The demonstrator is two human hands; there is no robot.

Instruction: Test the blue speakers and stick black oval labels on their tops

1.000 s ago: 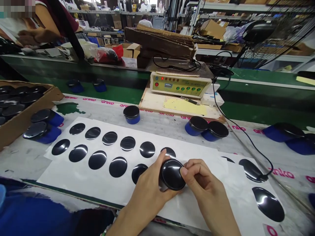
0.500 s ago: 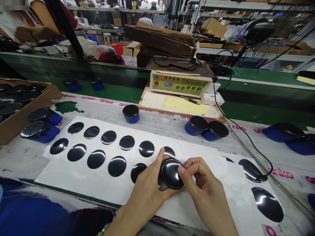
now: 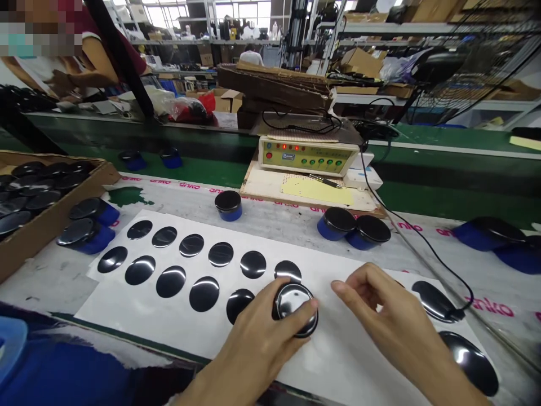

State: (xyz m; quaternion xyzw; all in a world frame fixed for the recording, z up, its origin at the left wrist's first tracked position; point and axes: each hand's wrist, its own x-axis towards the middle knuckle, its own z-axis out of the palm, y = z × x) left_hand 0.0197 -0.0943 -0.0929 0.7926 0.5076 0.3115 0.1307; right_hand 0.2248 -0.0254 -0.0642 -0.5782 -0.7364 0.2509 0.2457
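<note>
My left hand (image 3: pixel 270 330) is wrapped round a round piece with a glossy black top (image 3: pixel 291 299), its thumb lying across the top. My right hand (image 3: pixel 382 299) is off to the right of it, with thumb and index finger slightly apart and nothing visible between them; its other fingers curl inward. Beneath both hands lies a white sheet (image 3: pixel 333 338) bearing two rows of black discs (image 3: pixel 204 293). The sheet partly covers another one on the right with larger-looking black discs (image 3: pixel 469 361).
Blue cups with black tops stand behind the sheet (image 3: pixel 229 206), at right (image 3: pixel 368 232) and left (image 3: pixel 87 235). A cardboard box (image 3: pixel 25 248) of black-topped pieces is at far left. A control unit (image 3: pixel 306 157) sits behind, its cable trailing right. A person (image 3: pixel 97 62) is at back left.
My right hand has let go of the black-topped piece and moved right. My left thumb has come down over the top. The view has tilted up slightly.
</note>
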